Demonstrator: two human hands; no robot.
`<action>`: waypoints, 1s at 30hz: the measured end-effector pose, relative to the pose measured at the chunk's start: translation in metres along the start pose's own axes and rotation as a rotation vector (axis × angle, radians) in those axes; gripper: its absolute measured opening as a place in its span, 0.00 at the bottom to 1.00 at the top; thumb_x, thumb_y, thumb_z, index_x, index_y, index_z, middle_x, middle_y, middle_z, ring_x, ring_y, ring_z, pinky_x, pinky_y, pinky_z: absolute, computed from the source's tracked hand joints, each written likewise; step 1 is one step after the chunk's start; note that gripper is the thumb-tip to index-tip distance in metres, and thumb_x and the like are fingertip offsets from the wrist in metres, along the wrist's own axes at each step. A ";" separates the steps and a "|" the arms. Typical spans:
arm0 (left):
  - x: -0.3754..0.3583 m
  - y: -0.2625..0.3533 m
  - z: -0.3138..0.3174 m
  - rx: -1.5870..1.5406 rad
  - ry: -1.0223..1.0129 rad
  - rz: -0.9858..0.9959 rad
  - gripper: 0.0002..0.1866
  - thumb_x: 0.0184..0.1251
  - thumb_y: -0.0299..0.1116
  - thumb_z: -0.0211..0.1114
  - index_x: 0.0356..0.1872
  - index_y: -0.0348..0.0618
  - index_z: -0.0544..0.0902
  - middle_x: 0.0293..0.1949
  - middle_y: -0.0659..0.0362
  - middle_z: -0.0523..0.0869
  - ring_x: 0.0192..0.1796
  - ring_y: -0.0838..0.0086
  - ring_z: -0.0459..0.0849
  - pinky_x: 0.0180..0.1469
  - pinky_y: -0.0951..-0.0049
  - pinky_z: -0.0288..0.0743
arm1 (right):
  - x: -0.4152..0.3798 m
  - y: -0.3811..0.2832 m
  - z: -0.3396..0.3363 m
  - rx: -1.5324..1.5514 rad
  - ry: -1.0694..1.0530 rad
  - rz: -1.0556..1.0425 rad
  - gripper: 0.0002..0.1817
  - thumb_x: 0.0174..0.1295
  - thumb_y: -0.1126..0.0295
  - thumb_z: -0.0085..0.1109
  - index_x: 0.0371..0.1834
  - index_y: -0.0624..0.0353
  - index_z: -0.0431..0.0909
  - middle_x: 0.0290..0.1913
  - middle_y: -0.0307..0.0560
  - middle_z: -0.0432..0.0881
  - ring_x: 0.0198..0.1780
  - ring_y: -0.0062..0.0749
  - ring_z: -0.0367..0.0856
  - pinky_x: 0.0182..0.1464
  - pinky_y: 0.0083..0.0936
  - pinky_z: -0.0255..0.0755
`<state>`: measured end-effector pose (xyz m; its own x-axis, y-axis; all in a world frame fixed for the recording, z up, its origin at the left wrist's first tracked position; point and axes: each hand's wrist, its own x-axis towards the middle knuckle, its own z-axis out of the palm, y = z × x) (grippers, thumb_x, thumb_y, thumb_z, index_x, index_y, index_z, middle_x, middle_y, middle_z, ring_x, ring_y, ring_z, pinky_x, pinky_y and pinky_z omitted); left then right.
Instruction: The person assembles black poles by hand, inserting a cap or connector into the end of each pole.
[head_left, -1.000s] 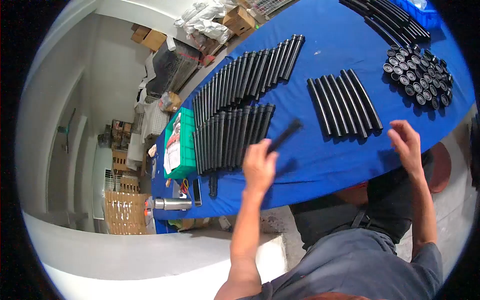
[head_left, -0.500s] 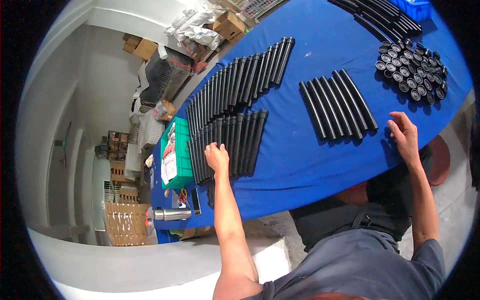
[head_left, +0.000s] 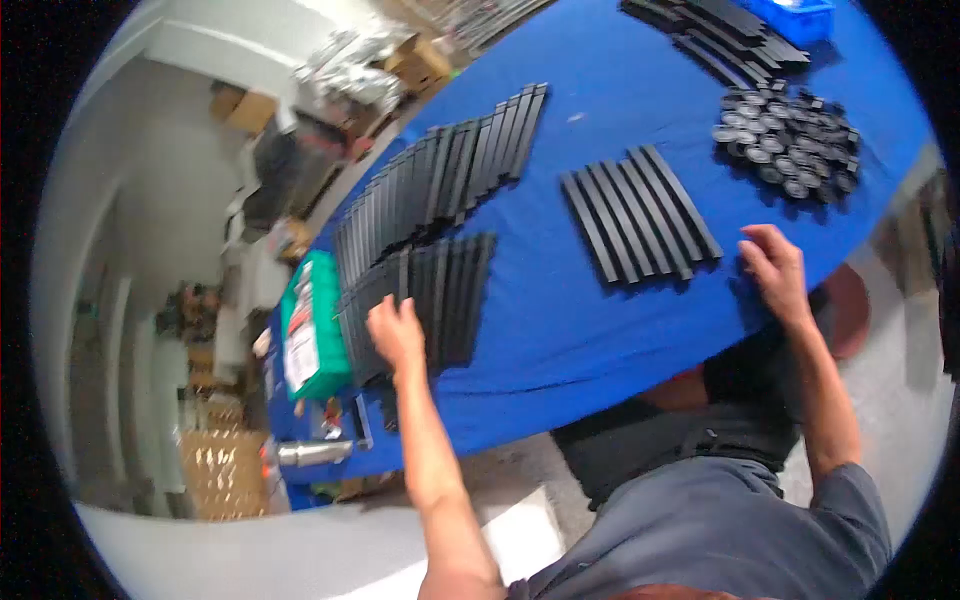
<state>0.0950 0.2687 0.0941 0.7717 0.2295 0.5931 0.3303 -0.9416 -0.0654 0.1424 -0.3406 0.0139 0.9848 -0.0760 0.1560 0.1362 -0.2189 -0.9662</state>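
My left hand [head_left: 398, 335] is over the lower row of black tubes [head_left: 455, 300], its thumb and fingers apart. Motion blur hides whether the fingertips touch a tube. Behind that row lies a second, longer row of capped black tubes [head_left: 450, 165]. My right hand [head_left: 777, 268] hovers near the table's front edge, fingers loosely bent and apart, with nothing in it. To its left is a group of several plain black tubes [head_left: 640, 215] lying side by side. Beyond it sits a heap of round black caps [head_left: 790, 140].
Blue cloth [head_left: 560, 340] covers the table. A green crate [head_left: 318, 330] with papers stands at the left end, near a steel flask [head_left: 315, 453] and a phone [head_left: 362, 420]. More black tubes [head_left: 720, 40] and a blue bin [head_left: 800, 18] are at the far right.
The whole view has shifted, so the table appears further left, and the picture is blurrier. Both hands stay at about the same places over the table. The left fingers look more spread.
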 end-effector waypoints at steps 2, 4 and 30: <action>-0.003 0.033 -0.006 -0.253 0.075 -0.015 0.18 0.70 0.37 0.71 0.53 0.34 0.87 0.45 0.48 0.86 0.48 0.56 0.85 0.50 0.59 0.80 | -0.002 -0.003 -0.001 -0.030 -0.012 -0.008 0.13 0.72 0.68 0.66 0.53 0.65 0.82 0.36 0.40 0.86 0.37 0.17 0.80 0.39 0.21 0.76; -0.008 0.079 -0.007 -0.529 0.036 -0.090 0.16 0.72 0.36 0.71 0.52 0.34 0.87 0.42 0.51 0.87 0.41 0.63 0.86 0.43 0.65 0.80 | 0.000 0.001 -0.001 -0.058 -0.014 -0.026 0.14 0.71 0.68 0.67 0.52 0.66 0.83 0.34 0.41 0.86 0.36 0.17 0.80 0.39 0.21 0.76; -0.019 0.243 0.090 -0.986 -0.158 -0.293 0.13 0.72 0.34 0.68 0.49 0.36 0.87 0.31 0.55 0.89 0.32 0.71 0.86 0.39 0.66 0.80 | 0.156 -0.041 -0.025 -1.158 -0.093 -0.567 0.17 0.55 0.64 0.73 0.46 0.55 0.84 0.73 0.61 0.70 0.76 0.59 0.63 0.74 0.52 0.60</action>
<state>0.2091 0.0578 -0.0053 0.8189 0.4441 0.3636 -0.0198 -0.6113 0.7911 0.2876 -0.3673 0.0830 0.8306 0.3614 0.4237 0.4090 -0.9122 -0.0236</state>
